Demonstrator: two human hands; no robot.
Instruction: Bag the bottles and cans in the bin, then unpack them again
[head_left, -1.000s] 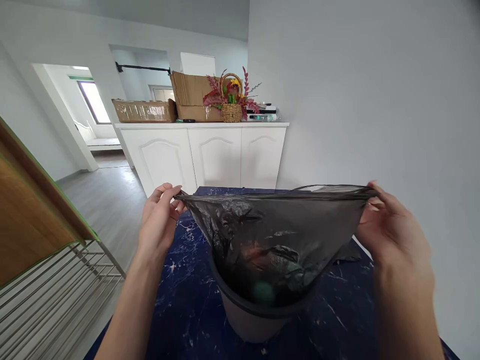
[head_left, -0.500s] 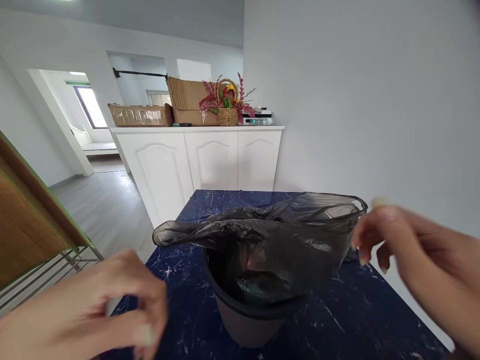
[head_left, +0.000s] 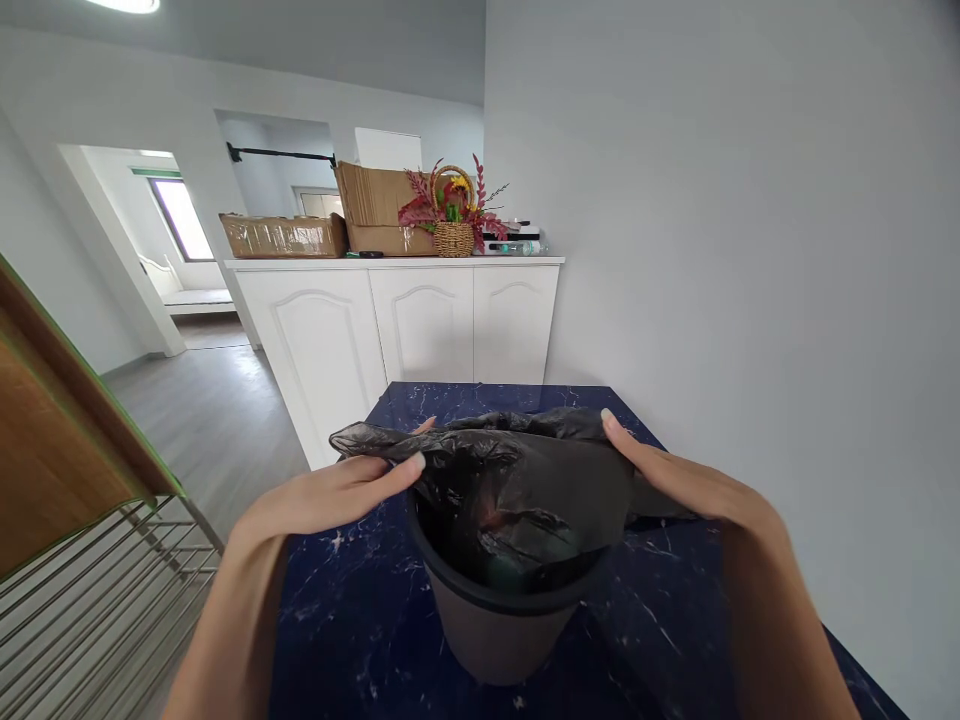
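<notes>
A thin black plastic bag [head_left: 555, 480] is bunched up in the mouth of a dark grey trash bin [head_left: 502, 635], its upper part standing above the black rim. Something reddish and something greenish show dimly through the plastic; I cannot make them out. My left hand [head_left: 352, 492] grips the bag's left edge, thumb in front and fingers partly behind it. On the other side, my right hand [head_left: 686, 482] holds the bag with its thumb along the top; its other fingers are hidden behind the plastic.
The bin stands on a blue marbled table [head_left: 337, 620] beside a plain wall. Beyond is a white cabinet [head_left: 420, 320] bearing cardboard boxes [head_left: 285, 236] and a flower basket [head_left: 454, 238]. A metal rack [head_left: 112, 600] with a wooden panel is at left.
Both hands have come inward from the sides, where they were apart from the bag, and now grip it. The bag's spread top has been gathered narrower and its right loop drawn in.
</notes>
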